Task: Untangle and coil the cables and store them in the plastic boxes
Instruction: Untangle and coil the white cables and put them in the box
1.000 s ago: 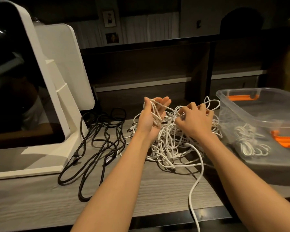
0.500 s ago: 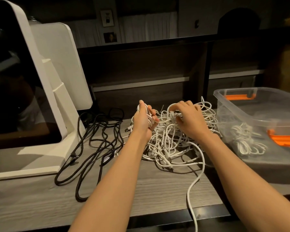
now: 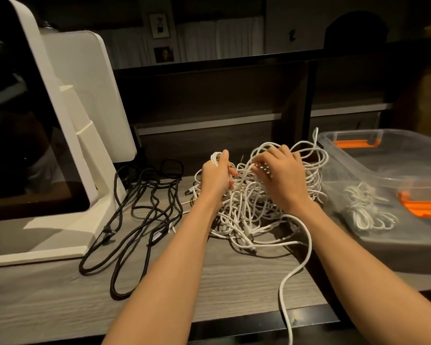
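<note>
A tangled heap of white cables (image 3: 249, 220) lies on the wooden desk between my arms. My left hand (image 3: 215, 176) is closed around a bundle of white loops at the heap's left side. My right hand (image 3: 280, 176) rests on top of the heap, fingers curled into the strands. One white cable (image 3: 294, 275) trails off over the desk's front edge. To the right stands a clear plastic box (image 3: 358, 170) with orange handles; a coiled white cable (image 3: 366, 207) lies inside it. Loose black cables (image 3: 139, 207) sprawl to the left.
A large white machine with a dark glass front (image 3: 47, 135) fills the left of the desk. A dark shelf unit (image 3: 234, 95) runs along the back. The desk's front edge (image 3: 234, 327) is a dark strip.
My left hand's fingers have closed over the white loops and both hands have sunk lower onto the heap. The view has shifted slightly.
</note>
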Available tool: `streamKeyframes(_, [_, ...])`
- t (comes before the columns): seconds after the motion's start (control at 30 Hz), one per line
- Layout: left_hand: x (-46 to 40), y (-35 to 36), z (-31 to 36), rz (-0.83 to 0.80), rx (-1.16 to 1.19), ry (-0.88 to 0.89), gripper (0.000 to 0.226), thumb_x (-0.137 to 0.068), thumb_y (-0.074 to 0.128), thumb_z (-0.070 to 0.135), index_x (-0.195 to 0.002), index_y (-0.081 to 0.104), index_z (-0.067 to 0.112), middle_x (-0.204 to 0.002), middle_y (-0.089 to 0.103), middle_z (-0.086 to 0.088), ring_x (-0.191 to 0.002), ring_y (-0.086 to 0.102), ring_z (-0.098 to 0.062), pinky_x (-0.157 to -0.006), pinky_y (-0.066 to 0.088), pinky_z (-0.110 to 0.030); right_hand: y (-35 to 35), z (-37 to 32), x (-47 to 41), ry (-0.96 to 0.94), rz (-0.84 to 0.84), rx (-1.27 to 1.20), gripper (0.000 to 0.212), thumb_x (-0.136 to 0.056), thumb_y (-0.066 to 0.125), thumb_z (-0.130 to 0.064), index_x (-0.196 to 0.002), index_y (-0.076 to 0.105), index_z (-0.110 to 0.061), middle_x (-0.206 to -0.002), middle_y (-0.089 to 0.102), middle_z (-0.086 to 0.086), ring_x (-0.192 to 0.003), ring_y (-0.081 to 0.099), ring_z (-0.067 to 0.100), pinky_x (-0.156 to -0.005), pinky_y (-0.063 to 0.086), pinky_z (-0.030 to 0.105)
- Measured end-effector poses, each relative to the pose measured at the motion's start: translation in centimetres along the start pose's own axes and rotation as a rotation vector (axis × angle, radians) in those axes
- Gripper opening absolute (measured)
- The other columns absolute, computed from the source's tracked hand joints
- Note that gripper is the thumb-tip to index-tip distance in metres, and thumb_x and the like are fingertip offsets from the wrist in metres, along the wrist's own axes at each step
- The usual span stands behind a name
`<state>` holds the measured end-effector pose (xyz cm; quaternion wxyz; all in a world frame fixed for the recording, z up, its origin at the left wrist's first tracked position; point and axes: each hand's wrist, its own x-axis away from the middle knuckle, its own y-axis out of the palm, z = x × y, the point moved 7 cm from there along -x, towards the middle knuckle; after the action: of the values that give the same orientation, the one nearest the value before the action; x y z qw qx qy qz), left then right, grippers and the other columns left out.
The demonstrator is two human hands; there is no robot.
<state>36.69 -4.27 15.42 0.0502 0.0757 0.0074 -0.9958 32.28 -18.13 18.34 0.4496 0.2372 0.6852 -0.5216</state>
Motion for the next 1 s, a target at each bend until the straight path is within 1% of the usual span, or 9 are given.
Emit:
streamKeyframes(0.17, [0.3,0.7,1.0,-0.050,-0.209,0.167,0.051,-0.101,0.044,0.041,-0.059,0.056,0.014,-0.055,0.056,0.004,-0.050,0.050,-0.007,-0.054,0.040,-0.023,-0.1,-0.1,0.1,0.059,-0.018,-0.035,0.022,-0.085,0.061,-0.039,-0.091,0.061,-0.018,-0.083,0.063,-0.004,-0.080,0.050,0.018,-0.073,0.029,0.030])
streamKeyframes(0.27, [0.1,0.9,0.9,-0.114,-0.280,0.188,0.052,-0.100,0.045,0.045,-0.060,0.055,0.013,-0.054,0.056,-0.001,-0.051,0.055,-0.012,-0.062,0.048,-0.032,0.2,0.5,0.1,0.106,-0.053,-0.063,0.027,-0.083,0.061,-0.046,-0.084,0.055,-0.020,-0.077,0.054,-0.009,-0.079,0.042,0.013,-0.074,0.026,0.030])
streamKeyframes(0.33, [0.1,1.1,0.7,-0.171,-0.324,0.186,0.052,-0.099,0.044,0.048,-0.063,0.053,0.013,-0.054,0.056,-0.003,-0.048,0.057,-0.012,-0.061,0.049,-0.030,0.5,0.8,0.0,0.166,-0.079,-0.173,0.022,-0.083,0.064,-0.039,-0.085,0.051,-0.021,-0.077,0.049,-0.012,-0.082,0.039,0.012,-0.078,0.026,0.031])
streamKeyframes(0.43, [0.6,2.0,1.0,-0.250,-0.450,0.227,0.055,-0.099,0.039,0.053,-0.061,0.049,0.014,-0.049,0.049,0.002,-0.039,0.048,-0.006,-0.052,0.041,-0.022,0.7,1.0,-0.1,0.239,-0.102,-0.355,0.014,-0.084,0.061,-0.022,-0.090,0.048,-0.022,-0.080,0.047,-0.012,-0.086,0.037,0.010,-0.083,0.023,0.030])
streamKeyframes(0.57, [0.8,2.9,0.4,-0.424,-0.400,0.131,0.074,-0.092,0.033,0.071,-0.064,0.056,0.007,-0.052,0.044,0.001,-0.046,0.038,-0.011,-0.050,0.033,-0.022,0.9,0.8,0.0,0.253,-0.162,-0.476,0.017,-0.087,0.057,-0.015,-0.094,0.045,-0.024,-0.082,0.041,-0.016,-0.082,0.030,0.006,-0.079,0.018,0.026])
streamKeyframes(0.63, [0.8,3.1,0.4,-0.513,-0.405,0.162,0.064,-0.088,0.046,0.070,-0.078,0.061,0.009,-0.065,0.047,-0.004,-0.056,0.041,-0.014,-0.054,0.034,-0.021,1.1,0.9,0.1,0.255,-0.170,-0.500,0.014,-0.087,0.052,-0.018,-0.095,0.045,-0.027,-0.084,0.044,-0.013,-0.086,0.031,0.007,-0.077,0.020,0.025])
streamKeyframes(0.7, [0.9,3.0,0.6,-0.542,-0.442,0.221,0.046,-0.094,0.052,0.053,-0.070,0.050,0.015,-0.061,0.044,-0.002,-0.051,0.040,-0.010,-0.053,0.035,-0.021,1.3,0.9,0.1,0.239,-0.192,-0.496,0.013,-0.086,0.049,-0.020,-0.095,0.047,-0.030,-0.088,0.049,-0.011,-0.090,0.034,0.009,-0.078,0.021,0.022])
streamKeyframes(0.8, [0.6,2.0,0.6,-0.388,-0.367,0.199,0.042,-0.100,0.048,0.043,-0.066,0.048,0.017,-0.052,0.042,0.006,-0.043,0.038,-0.004,-0.048,0.034,-0.017,1.8,2.0,0.1,0.267,-0.238,-0.446,0.011,-0.091,0.055,-0.021,-0.096,0.050,-0.029,-0.090,0.050,-0.014,-0.095,0.035,0.010,-0.082,0.019,0.024])
streamKeyframes(1.0, [-0.4,-1.6,0.4,0.086,0.021,0.090,0.042,-0.102,0.046,0.038,-0.070,0.056,0.012,-0.050,0.046,0.001,-0.043,0.044,-0.006,-0.047,0.040,-0.016,2.3,3.9,0.7,0.398,-0.262,-0.229,0.006,-0.090,0.056,-0.031,-0.092,0.059,-0.026,-0.085,0.053,-0.015,-0.102,0.041,0.015,-0.088,0.021,0.030])
